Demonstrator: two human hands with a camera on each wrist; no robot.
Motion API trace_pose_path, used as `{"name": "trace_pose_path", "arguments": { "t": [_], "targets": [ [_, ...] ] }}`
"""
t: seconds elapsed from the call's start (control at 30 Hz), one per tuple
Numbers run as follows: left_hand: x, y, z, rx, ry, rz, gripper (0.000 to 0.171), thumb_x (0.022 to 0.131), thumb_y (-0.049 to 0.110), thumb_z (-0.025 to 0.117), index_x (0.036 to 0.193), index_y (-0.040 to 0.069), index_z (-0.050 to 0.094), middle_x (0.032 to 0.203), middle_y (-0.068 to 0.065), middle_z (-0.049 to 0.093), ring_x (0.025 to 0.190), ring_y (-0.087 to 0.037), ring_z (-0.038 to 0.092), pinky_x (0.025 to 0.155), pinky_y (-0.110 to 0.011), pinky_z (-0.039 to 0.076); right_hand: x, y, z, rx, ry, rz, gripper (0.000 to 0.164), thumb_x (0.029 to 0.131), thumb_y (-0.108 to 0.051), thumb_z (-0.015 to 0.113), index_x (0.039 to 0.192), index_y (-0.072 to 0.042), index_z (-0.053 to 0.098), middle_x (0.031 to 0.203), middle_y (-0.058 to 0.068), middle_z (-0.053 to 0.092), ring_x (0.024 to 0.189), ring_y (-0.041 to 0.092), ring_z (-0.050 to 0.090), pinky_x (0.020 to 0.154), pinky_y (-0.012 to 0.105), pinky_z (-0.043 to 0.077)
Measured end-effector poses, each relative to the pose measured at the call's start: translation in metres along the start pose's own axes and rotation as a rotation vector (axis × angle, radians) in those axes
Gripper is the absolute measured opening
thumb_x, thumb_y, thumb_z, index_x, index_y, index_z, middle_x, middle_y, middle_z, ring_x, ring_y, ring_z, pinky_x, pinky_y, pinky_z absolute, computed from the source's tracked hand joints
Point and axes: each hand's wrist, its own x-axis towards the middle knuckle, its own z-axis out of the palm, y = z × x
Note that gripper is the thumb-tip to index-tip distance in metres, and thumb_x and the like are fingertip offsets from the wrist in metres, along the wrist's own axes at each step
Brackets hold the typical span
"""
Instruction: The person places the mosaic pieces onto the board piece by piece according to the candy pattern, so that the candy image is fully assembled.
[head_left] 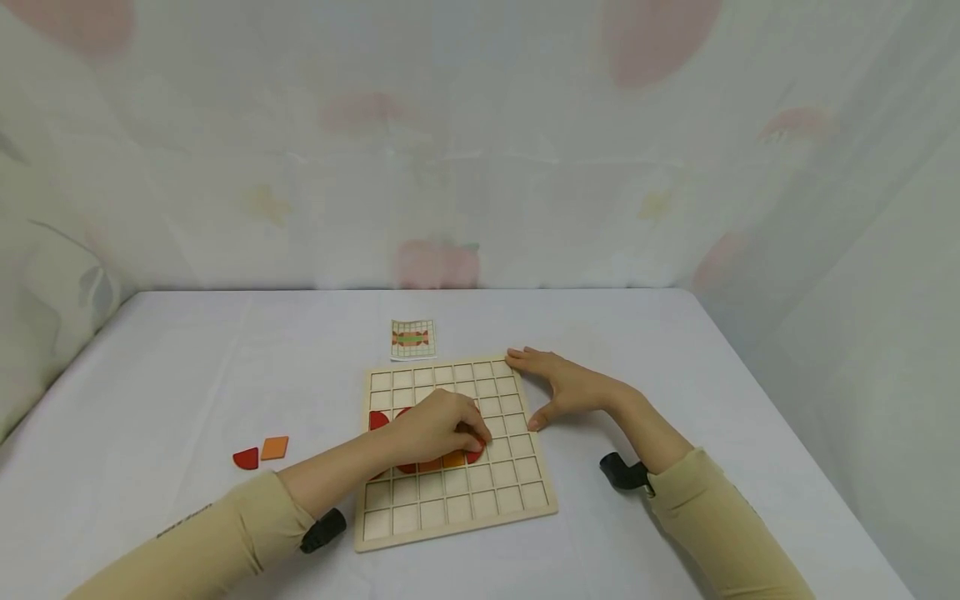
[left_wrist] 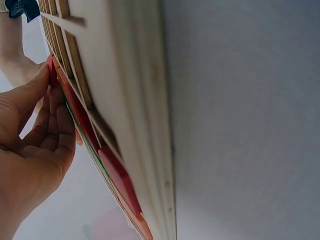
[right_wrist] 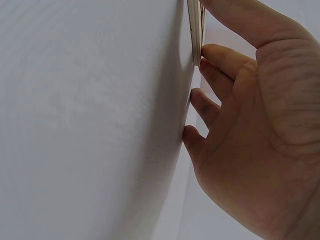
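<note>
A wooden grid board lies on the white table, its squares partly filled with red and orange pieces. My left hand reaches over it and pinches a red piece between thumb and fingers, at the right end of the coloured row. An orange piece sits in the grid just left of that. A red rounded piece lies at the board's left side. My right hand, fingers spread, touches the board's right edge near the far corner. The left hand covers the middle of the row; green shows there in the left wrist view.
Beyond the board lies a small printed card with a coloured grid pattern. Left of the board are a loose red quarter-round piece and an orange square. A patterned curtain hangs behind the table.
</note>
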Motion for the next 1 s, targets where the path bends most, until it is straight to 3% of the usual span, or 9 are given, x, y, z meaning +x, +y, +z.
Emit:
{"name": "trace_pose_path", "arguments": {
  "t": [0.37, 0.7, 1.0],
  "targets": [
    [0.0004, 0.0011, 0.0009, -0.036, 0.017, -0.042, 0.009, 0.08, 0.009, 0.08, 0.087, 0.012, 0.075, 0.079, 0.005, 0.071, 0.072, 0.003, 0.058, 0.067, -0.015, 0.05, 0.0005, 0.0014, -0.0003, -0.007, -0.003, 0.016, 0.107, 0.07, -0.043, 0.086, 0.156, -0.017, 0.028, 0.167, -0.001, 0.016, 0.157, 0.029, 0.007, 0.125, 0.057, 0.008],
    [-0.0001, 0.0022, -0.004, 0.029, -0.061, 0.004, 0.019, 0.081, 0.009, 0.078, 0.099, 0.015, 0.079, 0.087, 0.005, 0.068, 0.075, 0.003, 0.055, 0.069, -0.015, 0.048, 0.0014, 0.0019, 0.0, -0.017, -0.003, 0.015, 0.106, 0.07, -0.044, 0.086, 0.156, -0.019, 0.029, 0.167, -0.001, 0.017, 0.157, 0.029, 0.007, 0.125, 0.057, 0.008],
    [0.0001, 0.0007, -0.0038, 0.054, -0.043, 0.0, 0.014, 0.081, 0.011, 0.079, 0.094, 0.014, 0.078, 0.083, 0.005, 0.065, 0.072, 0.002, 0.052, 0.066, -0.015, 0.047, 0.0015, 0.0032, 0.0004, -0.008, -0.004, 0.012, 0.107, 0.07, -0.044, 0.086, 0.156, -0.018, 0.028, 0.168, 0.0, 0.016, 0.157, 0.029, 0.007, 0.125, 0.057, 0.008]
  ]
}}
